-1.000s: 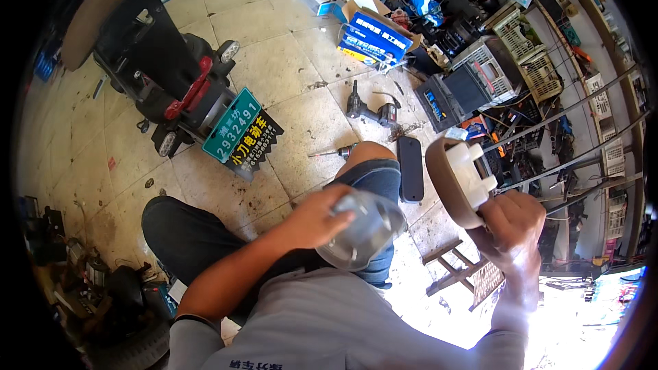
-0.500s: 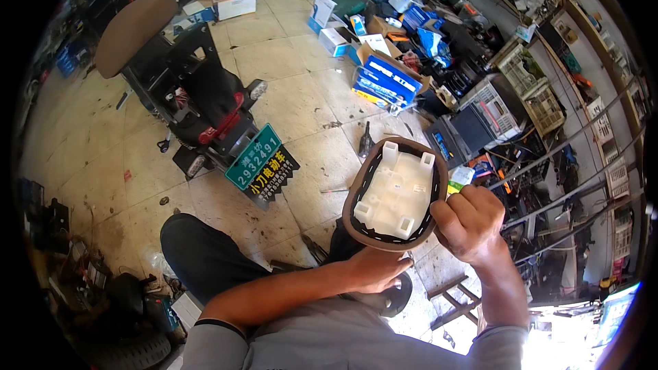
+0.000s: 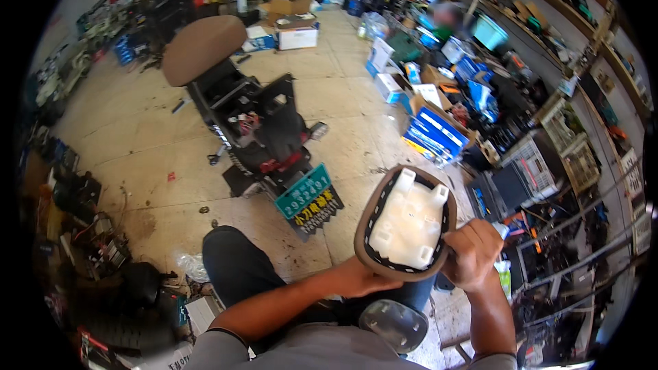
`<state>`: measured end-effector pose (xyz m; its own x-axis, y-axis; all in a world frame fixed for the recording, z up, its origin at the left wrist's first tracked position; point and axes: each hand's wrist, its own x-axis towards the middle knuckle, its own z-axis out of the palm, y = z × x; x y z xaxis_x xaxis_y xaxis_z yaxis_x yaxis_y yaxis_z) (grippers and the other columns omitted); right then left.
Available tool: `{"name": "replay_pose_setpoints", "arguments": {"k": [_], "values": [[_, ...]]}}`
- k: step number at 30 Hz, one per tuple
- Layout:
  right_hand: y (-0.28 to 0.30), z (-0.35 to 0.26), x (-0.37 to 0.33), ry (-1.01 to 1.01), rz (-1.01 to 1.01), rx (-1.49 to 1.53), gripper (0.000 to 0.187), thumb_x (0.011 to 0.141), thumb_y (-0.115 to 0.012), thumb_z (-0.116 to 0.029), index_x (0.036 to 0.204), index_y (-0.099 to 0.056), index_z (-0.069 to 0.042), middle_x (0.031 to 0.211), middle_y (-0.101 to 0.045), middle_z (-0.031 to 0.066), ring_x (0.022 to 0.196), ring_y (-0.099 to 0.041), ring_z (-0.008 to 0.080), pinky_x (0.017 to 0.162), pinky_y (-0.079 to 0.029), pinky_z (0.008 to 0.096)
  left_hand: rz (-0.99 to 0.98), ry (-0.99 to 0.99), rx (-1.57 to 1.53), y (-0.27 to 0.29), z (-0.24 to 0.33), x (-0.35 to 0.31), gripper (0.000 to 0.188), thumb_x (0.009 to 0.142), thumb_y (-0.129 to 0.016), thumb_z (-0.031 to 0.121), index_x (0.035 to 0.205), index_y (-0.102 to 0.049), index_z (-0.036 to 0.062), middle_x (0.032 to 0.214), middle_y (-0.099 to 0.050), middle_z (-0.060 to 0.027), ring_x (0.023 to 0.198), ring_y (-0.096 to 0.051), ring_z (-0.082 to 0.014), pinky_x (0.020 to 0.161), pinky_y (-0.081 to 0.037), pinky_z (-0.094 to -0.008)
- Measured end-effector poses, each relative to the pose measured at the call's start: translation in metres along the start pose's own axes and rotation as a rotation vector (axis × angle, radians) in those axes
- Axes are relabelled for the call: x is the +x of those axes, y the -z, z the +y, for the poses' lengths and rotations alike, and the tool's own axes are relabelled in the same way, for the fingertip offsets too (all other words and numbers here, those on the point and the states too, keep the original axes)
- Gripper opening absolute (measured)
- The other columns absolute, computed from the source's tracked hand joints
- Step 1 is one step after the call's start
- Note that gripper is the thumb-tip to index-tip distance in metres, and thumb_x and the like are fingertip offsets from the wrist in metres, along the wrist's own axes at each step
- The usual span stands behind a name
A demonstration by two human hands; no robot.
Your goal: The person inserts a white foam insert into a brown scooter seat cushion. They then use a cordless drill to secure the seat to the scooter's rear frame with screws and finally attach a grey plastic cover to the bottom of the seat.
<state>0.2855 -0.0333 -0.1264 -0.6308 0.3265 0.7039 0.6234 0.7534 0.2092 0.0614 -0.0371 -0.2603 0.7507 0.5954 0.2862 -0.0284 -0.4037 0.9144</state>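
A small seat pad (image 3: 365, 243) with a brown cover is held underside up before me. Its white plastic base (image 3: 410, 218) has hollow posts near the corners, and the cover's dark inner edge is folded over around it. My left hand (image 3: 367, 279) supports the near end from below; most of its fingers are hidden under the pad. Closed in a fist, my right hand (image 3: 474, 253) grips the pad's right edge. A pale blue end (image 3: 504, 229) shows beside that fist; whether the hand holds it I cannot tell.
An electric scooter (image 3: 260, 130) with its brown seat (image 3: 204, 48) tipped up stands ahead to the left. Boxes, including a blue one (image 3: 435, 133), and loose parts crowd the right. A grey rounded piece (image 3: 394, 325) lies below the pad. Parts clutter the left floor.
The view has swung left and up, so the scooter and boxes appear farther right and lower. The pad sits slightly lower and to the right in view, still in both hands.
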Motion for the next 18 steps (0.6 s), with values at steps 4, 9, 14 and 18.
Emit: {"name": "replay_pose_setpoints", "arguments": {"k": [4, 9, 14, 18], "values": [[-0.021, 0.0, 0.01, 0.034, 0.034, 0.1, 0.041, 0.065, -0.076, -0.002, 0.1, -0.056, -0.005, 0.066, -0.054, 0.0049, 0.054, -0.051, 0.0227, 0.046, -0.034, 0.0366, 0.247, 0.007, -1.4, 0.058, 0.016, -0.019, 0.067, 0.105, -0.058, 0.044, 0.155, -0.04, 0.0025, 0.152, -0.052, -0.015, 0.143, -0.049, -0.0247, 0.119, -0.038, -0.0427], [-0.059, 0.004, 0.027, 0.102, -0.001, 0.301, 0.043, 0.061, -0.075, -0.001, 0.1, -0.056, -0.006, 0.07, -0.052, 0.005, 0.057, -0.052, 0.0246, 0.048, -0.037, 0.0385, 0.411, -0.054, -1.034, 0.091, 0.036, -0.036, 0.089, 0.1, -0.06, 0.056, 0.161, -0.025, 0.0017, 0.16, -0.042, -0.0151, 0.147, -0.043, -0.0273, 0.121, -0.036, -0.045], [-0.09, 0.001, 0.038, 0.064, 0.008, 0.42, 0.049, 0.058, -0.076, 0.003, 0.104, -0.059, -0.005, 0.074, -0.056, 0.0067, 0.059, -0.054, 0.0266, 0.05, -0.041, 0.0402, 0.645, 0.093, -0.874, 0.093, 0.049, -0.048, 0.078, 0.094, -0.072, 0.029, 0.156, -0.033, 0.0005, 0.153, -0.047, -0.0144, 0.141, -0.05, -0.0282, 0.118, -0.04, -0.0446], [-0.093, -0.015, 0.04, -0.251, -0.005, 0.526, 0.064, 0.06, -0.085, -0.001, 0.119, -0.063, 0.0, 0.072, -0.06, 0.0081, 0.056, -0.058, 0.0236, 0.05, -0.044, 0.0361, 1.015, -0.021, -0.775, 0.082, 0.054, -0.053, 0.07, 0.091, -0.072, 0.017, 0.151, -0.038, 0.0004, 0.148, -0.049, -0.0143, 0.138, -0.052, -0.0272, 0.117, -0.041, -0.0445]]}}
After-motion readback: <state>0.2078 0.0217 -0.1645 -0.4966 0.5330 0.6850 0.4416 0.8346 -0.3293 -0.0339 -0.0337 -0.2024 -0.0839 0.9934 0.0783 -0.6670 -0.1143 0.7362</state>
